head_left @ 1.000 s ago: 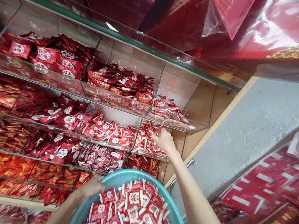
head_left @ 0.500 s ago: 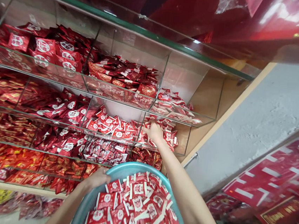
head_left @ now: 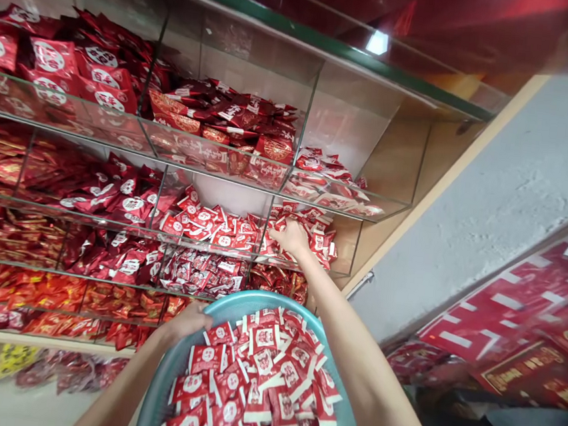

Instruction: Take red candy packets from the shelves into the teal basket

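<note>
My left hand (head_left: 192, 318) is closed on the left rim of a teal plastic basket (head_left: 262, 298). The basket holds a heap of small red and white candy packets (head_left: 262, 365). My right hand (head_left: 290, 237) reaches past the basket into a glass-fronted shelf compartment, its fingers curled down among similar red and white packets (head_left: 322, 243). Whether a packet is between those fingers is hidden. A glass divider (head_left: 265, 228) stands just left of the right hand.
Shelves of red packets (head_left: 129, 205) fill the left side behind low glass fronts (head_left: 219, 160). A glass shelf edge (head_left: 330, 47) runs overhead. At right are a wooden side panel (head_left: 442, 181), a grey wall (head_left: 534, 170) and hanging red goods (head_left: 506, 301).
The view has shifted slightly, so the shelves, basket and hands sit a little higher in it. My right hand stays in the same compartment, my left on the basket rim.
</note>
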Demonstrator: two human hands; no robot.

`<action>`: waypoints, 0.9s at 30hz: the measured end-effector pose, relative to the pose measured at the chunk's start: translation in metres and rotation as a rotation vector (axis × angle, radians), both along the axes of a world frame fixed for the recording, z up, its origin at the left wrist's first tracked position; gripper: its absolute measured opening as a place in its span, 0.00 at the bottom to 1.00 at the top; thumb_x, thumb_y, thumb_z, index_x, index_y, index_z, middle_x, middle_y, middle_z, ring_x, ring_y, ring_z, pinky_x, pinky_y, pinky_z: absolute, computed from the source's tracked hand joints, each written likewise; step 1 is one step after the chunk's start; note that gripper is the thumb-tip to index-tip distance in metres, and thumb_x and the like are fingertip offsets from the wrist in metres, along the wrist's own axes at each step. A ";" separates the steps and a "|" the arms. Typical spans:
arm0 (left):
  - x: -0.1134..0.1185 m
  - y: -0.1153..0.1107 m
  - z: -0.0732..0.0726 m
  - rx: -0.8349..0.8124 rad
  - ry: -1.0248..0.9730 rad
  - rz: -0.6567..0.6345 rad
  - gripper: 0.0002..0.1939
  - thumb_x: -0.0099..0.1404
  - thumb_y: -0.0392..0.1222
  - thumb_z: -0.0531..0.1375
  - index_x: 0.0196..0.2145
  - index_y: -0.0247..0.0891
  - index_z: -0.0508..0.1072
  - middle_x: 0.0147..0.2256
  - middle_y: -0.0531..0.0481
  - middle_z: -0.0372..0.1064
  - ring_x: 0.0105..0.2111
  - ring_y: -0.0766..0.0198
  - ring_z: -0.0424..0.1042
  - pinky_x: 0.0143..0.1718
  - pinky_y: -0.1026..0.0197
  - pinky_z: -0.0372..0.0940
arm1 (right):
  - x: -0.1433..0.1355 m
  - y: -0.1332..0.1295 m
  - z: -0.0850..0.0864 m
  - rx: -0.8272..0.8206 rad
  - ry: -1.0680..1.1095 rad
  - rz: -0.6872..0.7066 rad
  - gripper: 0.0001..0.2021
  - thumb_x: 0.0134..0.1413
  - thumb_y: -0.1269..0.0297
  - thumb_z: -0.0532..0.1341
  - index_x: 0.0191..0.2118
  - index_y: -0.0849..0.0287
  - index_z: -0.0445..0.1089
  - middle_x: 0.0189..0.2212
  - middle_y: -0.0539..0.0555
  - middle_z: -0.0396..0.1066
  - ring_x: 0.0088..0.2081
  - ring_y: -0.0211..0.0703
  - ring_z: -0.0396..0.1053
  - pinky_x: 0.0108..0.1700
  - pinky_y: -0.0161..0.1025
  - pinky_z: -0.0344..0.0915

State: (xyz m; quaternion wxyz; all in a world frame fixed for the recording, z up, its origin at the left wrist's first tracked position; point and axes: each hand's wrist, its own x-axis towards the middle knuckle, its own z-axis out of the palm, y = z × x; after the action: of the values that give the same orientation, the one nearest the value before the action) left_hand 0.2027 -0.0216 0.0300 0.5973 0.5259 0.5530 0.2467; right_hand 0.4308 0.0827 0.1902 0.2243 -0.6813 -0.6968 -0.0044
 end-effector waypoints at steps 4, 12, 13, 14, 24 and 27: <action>-0.001 0.002 -0.003 0.002 0.017 -0.008 0.07 0.37 0.35 0.52 0.19 0.34 0.66 0.14 0.55 0.59 0.14 0.69 0.57 0.15 0.67 0.51 | 0.010 0.001 -0.002 0.052 0.056 0.068 0.14 0.44 0.54 0.55 0.33 0.59 0.64 0.31 0.54 0.70 0.32 0.43 0.66 0.29 0.34 0.56; -0.003 0.004 -0.005 0.029 0.047 -0.017 0.08 0.38 0.35 0.52 0.20 0.33 0.65 0.14 0.56 0.58 0.14 0.70 0.56 0.15 0.68 0.49 | 0.011 0.001 -0.005 0.015 0.079 0.115 0.24 0.41 0.51 0.59 0.44 0.59 0.61 0.37 0.55 0.69 0.37 0.44 0.66 0.34 0.35 0.58; -0.002 0.003 -0.004 0.026 0.043 -0.017 0.07 0.37 0.35 0.52 0.20 0.33 0.65 0.14 0.56 0.58 0.14 0.70 0.56 0.15 0.68 0.49 | 0.010 0.000 -0.005 0.009 0.089 0.112 0.25 0.41 0.51 0.59 0.45 0.59 0.61 0.37 0.55 0.69 0.37 0.44 0.66 0.35 0.35 0.58; -0.001 0.002 -0.002 0.020 0.037 -0.017 0.07 0.37 0.35 0.52 0.20 0.34 0.65 0.14 0.56 0.58 0.14 0.69 0.56 0.15 0.68 0.50 | 0.009 -0.002 -0.004 0.008 0.099 0.112 0.25 0.42 0.52 0.60 0.46 0.60 0.61 0.38 0.55 0.69 0.38 0.44 0.66 0.36 0.35 0.58; 0.000 0.001 0.006 0.015 0.084 -0.017 0.05 0.39 0.35 0.53 0.20 0.34 0.64 0.14 0.56 0.59 0.15 0.69 0.58 0.15 0.68 0.50 | 0.041 -0.114 0.013 0.133 0.254 0.278 0.19 0.48 0.55 0.57 0.45 0.60 0.62 0.36 0.53 0.68 0.36 0.42 0.65 0.39 0.37 0.60; 0.000 0.002 0.006 0.004 0.094 -0.019 0.05 0.39 0.35 0.53 0.19 0.34 0.63 0.13 0.56 0.58 0.14 0.69 0.57 0.15 0.68 0.49 | 0.053 -0.174 -0.012 -0.062 0.307 0.337 0.19 0.49 0.56 0.57 0.47 0.57 0.62 0.40 0.53 0.66 0.40 0.43 0.64 0.43 0.39 0.60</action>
State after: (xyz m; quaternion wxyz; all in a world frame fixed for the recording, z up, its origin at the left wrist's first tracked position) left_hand 0.2031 -0.0198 0.0365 0.5719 0.5433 0.5749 0.2173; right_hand 0.4834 -0.0916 0.1781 0.3040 -0.5546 -0.7582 0.1583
